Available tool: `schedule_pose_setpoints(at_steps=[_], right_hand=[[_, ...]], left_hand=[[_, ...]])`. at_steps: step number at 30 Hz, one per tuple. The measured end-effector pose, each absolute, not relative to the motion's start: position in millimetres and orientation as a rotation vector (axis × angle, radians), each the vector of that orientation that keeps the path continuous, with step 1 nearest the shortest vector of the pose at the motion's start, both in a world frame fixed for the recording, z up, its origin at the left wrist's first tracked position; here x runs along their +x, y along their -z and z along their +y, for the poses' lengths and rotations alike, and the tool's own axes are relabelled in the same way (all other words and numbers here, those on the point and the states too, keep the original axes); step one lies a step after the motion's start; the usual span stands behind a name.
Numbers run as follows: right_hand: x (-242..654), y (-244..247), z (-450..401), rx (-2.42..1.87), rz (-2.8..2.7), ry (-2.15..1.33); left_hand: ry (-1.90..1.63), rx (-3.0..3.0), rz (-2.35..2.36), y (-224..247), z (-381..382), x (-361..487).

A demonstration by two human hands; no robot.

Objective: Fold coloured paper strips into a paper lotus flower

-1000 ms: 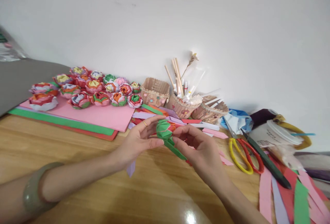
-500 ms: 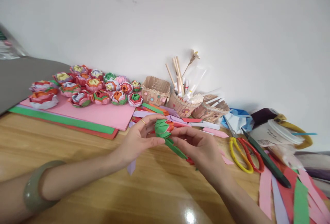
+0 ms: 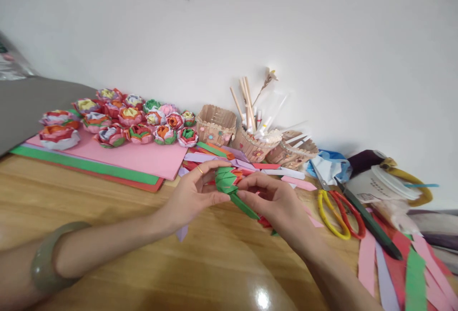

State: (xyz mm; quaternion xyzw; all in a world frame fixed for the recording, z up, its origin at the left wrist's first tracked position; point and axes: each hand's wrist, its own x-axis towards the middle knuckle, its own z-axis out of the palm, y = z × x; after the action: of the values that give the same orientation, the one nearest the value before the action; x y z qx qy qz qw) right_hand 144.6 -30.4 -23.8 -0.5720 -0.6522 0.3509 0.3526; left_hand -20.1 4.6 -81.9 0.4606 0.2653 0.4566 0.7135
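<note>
A green and orange folded paper flower (image 3: 226,180) is held up between both hands near the middle of the view. My left hand (image 3: 193,191) grips its left side, thumb below and fingers behind. On the right, my right hand (image 3: 274,199) pinches its lower right edge, where a green paper strip (image 3: 245,206) slants down. Folded coloured strips (image 3: 282,172) lie on the table behind the hands. The far sides of the flower and some fingertips are hidden.
Several paper flowers (image 3: 131,116) rest on pink sheets (image 3: 157,156) at the left. Three decorated baskets (image 3: 216,125) stand by the wall, one holding sticks. Scissors (image 3: 334,211), a dark green tool (image 3: 379,234), a white tub (image 3: 379,184) and paper strips (image 3: 415,277) are at the right.
The view has shifted very slightly. Both hands keep their hold on the flower, with only a small change in its angle.
</note>
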Motion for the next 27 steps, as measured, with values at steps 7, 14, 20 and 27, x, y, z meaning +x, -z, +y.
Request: schedule_pose_setpoints(at_steps=[7,14,20,27], right_hand=[[142.9,17.0,-33.5,-1.524,-1.685,-0.973],[144.1,17.4,-33.3,-1.487,-1.617,-1.111],[144.3,20.8,-32.8,-1.475,-1.708,-1.059],[142.5,19.2,-33.1,-1.441,-1.642,-1.233]], left_hand=[[-1.009,1.024,0.591,81.3,5.5,-19.8],[-1.027,1.015,0.585,80.3,4.8,-18.8],[-1.052,1.015,0.6,80.9,3.0,-18.6],[-0.945,1.046,0.607,80.7,0.0,-20.5]])
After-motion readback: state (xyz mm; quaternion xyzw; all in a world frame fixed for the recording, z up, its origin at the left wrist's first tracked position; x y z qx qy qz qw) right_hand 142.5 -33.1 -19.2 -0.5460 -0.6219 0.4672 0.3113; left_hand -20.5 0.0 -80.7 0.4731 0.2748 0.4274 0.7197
